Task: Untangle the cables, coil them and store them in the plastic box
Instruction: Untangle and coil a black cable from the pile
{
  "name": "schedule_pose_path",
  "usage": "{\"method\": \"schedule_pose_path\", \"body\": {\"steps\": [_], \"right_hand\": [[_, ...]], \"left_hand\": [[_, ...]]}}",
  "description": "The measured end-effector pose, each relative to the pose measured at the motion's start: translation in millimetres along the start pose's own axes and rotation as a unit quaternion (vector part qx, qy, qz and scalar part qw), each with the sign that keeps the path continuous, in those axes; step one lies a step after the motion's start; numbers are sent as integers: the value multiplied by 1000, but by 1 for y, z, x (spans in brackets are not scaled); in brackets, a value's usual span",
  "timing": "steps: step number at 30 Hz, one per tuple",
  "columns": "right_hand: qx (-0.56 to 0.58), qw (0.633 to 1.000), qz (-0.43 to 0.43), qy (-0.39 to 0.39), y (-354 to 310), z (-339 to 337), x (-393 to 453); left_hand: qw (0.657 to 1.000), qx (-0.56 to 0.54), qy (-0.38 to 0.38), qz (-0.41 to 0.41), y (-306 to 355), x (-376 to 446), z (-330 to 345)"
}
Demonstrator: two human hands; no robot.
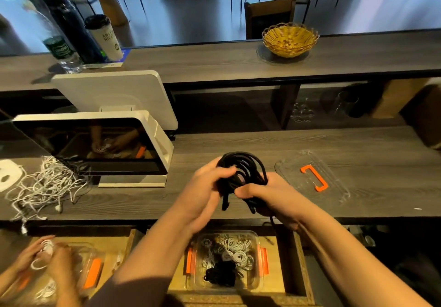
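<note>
A coiled black cable hangs above the counter's front edge, held between both hands. My left hand grips its left side, thumb over the loops. My right hand grips the lower right, and the cable's loose ends dangle below. Under my hands, in an open drawer, sits the clear plastic box with orange clips, holding coiled white cables and a black coil. Its clear lid with an orange handle lies on the counter to the right. A tangle of white cables lies at the left.
A white point-of-sale screen stands left of my hands. Another person's hands hold a white cable over a second clear box at bottom left. On the raised shelf are a wicker basket, a paper cup and bottles.
</note>
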State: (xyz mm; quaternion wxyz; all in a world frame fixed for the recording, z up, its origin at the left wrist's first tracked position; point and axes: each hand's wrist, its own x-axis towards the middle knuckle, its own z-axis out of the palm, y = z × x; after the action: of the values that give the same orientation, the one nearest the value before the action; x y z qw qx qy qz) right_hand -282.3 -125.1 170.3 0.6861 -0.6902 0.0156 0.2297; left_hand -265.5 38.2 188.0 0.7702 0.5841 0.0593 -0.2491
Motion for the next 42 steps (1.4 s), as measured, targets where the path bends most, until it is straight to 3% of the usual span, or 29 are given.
{"method": "schedule_pose_path", "body": {"steps": [3,6,10,12,15,17,19,22,26,31,35,38,42], "right_hand": [[-59,998,-7,29,-8,0,6],[-104,994,-32,28,-12,3,8],[-134,988,-62,-51,-21,3,2],[-84,990,-106,-29,-20,-4,2],[-36,975,-199,96,-1,-13,13],[-59,967,-213,127,17,-6,21],[-44,975,-180,124,35,9,26],[-100,979,-134,120,54,30,21],[-205,963,-130,114,55,44,5],[-310,929,-161,123,20,34,-6],[-399,876,-222,154,1,7,-5],[-403,850,-289,179,-10,-23,2],[-275,901,-280,186,-3,-50,20]], "left_hand": [[994,-104,-28,-17,0,3,-1],[997,37,38,58,2,7,7],[969,132,135,159,8,18,7],[970,82,171,150,11,21,8],[976,-140,167,27,17,20,19],[954,-247,166,-25,20,20,30],[931,-310,193,-28,21,23,39],[908,-318,274,0,16,36,38],[904,-237,349,73,3,48,29],[929,51,331,157,-26,53,15],[923,147,294,201,-32,47,13],[943,101,270,168,-28,39,18],[986,-84,144,23,-16,28,32]]}}
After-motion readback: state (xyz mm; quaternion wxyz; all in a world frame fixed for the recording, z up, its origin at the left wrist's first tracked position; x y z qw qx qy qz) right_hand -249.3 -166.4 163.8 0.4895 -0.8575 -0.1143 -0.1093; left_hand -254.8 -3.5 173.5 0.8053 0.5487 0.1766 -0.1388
